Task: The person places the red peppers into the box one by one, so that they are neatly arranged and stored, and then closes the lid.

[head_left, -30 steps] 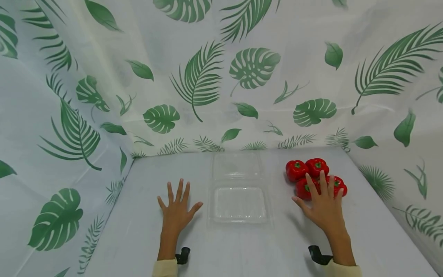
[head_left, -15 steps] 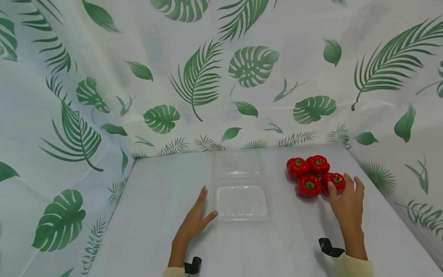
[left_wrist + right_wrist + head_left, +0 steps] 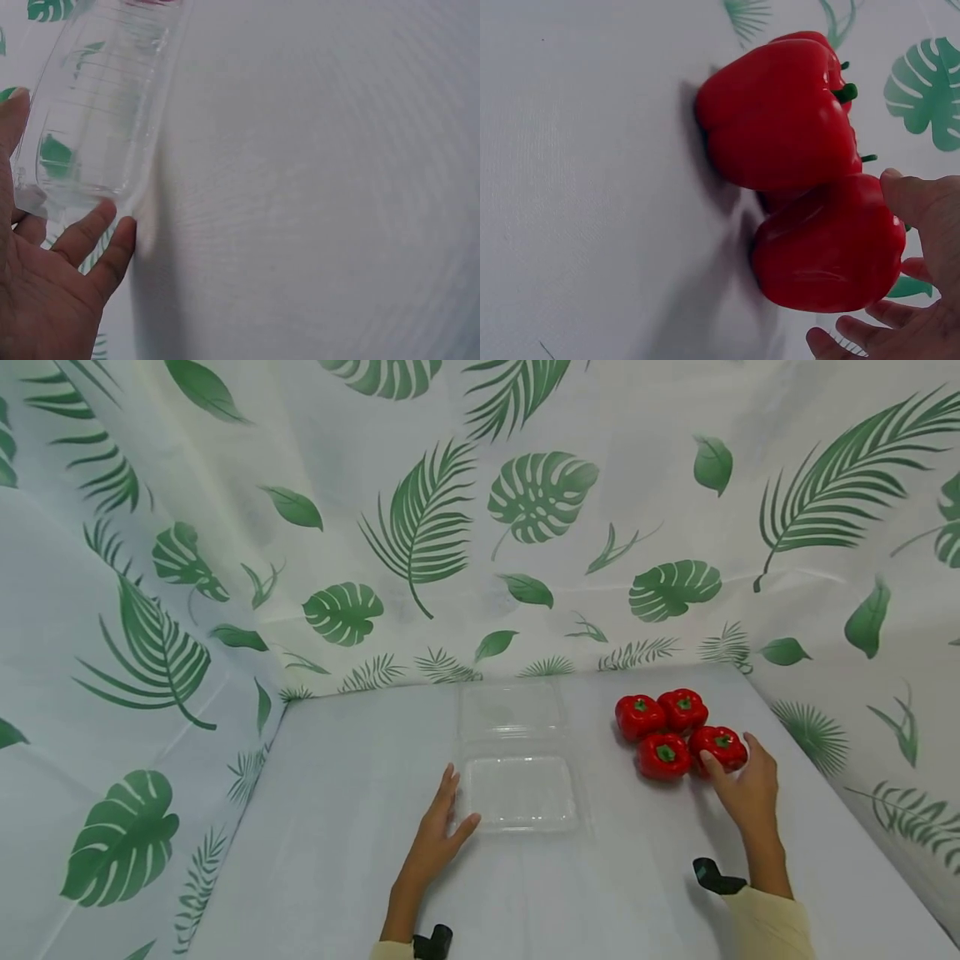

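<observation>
Several red bell peppers with green stems form a cluster on the white table at the right. My right hand [image 3: 752,789] curves its thumb and fingers round the near right bell pepper [image 3: 717,743], which still sits against the others. In the right wrist view the thumb lies on top of this bell pepper [image 3: 829,251], and the other fingers reach along its far side. A clear plastic clamshell container [image 3: 517,827] lies unfolded mid-table. Beside its near section, my left hand [image 3: 433,839] has relaxed fingers, fingertips right at the left rim; the left wrist view shows them along the container [image 3: 105,135].
The container's lid half [image 3: 512,710] lies flat toward the back. A leaf-patterned curtain [image 3: 420,527] rises behind the table and along both sides. Another bell pepper [image 3: 663,756] touches the gripped one on its left. Black wrist mounts [image 3: 718,877] stick out inward from the forearms.
The left hand has moved right to the container's left rim and turned sideways. The right hand has shifted right from over the bell peppers and closed round the near right one.
</observation>
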Motion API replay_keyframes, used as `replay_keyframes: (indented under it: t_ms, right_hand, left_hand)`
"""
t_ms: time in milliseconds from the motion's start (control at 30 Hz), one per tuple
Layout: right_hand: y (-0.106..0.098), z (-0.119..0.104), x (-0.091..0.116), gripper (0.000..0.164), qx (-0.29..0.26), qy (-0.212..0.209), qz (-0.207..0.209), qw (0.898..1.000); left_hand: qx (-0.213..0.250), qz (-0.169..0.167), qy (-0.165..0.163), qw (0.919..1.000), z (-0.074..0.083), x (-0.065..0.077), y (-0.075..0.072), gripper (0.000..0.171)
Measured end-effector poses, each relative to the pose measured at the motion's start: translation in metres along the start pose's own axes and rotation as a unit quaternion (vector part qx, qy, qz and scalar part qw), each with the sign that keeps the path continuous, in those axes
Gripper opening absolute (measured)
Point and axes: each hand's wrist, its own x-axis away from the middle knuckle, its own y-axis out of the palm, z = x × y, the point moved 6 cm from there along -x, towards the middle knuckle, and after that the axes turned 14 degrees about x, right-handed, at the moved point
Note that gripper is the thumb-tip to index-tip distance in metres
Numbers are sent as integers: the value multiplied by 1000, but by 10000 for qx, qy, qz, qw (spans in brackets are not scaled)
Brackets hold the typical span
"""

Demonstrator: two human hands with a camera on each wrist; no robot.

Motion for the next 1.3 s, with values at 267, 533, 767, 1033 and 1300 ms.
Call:
replay_keyframes:
  t_ms: [267,533,767,1033,1300]
  right_hand:
    - [12,5,-3,86,-408,529,-216,9975]
    - [22,16,3,84,-983,977,-22,9903]
    - [25,20,6,84,-1534,1468,91,9772]
    - [12,19,19,79,-2024,1789,765,9598]
    - [-9,-17,28,75,-1938,1022,1613,9623]
  left_hand:
    - [188,92,-170,9996,-7,1,1,77]
    - [304,64,-204,9993,-8,2,5,77]
    - [313,133,-214,9992,-6,2,2,75]
    - [368,147,-280,9988,-4,0,3,74]
    - [331,124,-462,9983,-9,1,3,77]
